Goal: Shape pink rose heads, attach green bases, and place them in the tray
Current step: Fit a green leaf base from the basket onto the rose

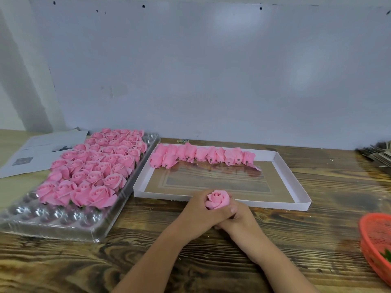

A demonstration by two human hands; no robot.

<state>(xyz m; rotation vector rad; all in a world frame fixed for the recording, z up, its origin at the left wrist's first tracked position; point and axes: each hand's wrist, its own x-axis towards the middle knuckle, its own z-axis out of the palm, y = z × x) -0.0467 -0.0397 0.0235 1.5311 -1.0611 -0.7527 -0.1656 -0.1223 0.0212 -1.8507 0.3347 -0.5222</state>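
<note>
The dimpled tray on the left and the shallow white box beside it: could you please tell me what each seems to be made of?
The dimpled tray looks like thin clear moulded plastic: glossy highlights on its empty round cups, and the table shows through. The white box appears to be matte white cardboard with folded-up walls; its bottom seems a clear glossy film, as it mirrors the unshaped rose heads.

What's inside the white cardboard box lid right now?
The white box lid holds a row of unshaped pink rose heads along its far edge, with bare brown bottom nearer the hands. What lies beneath those heads is covered.
</note>
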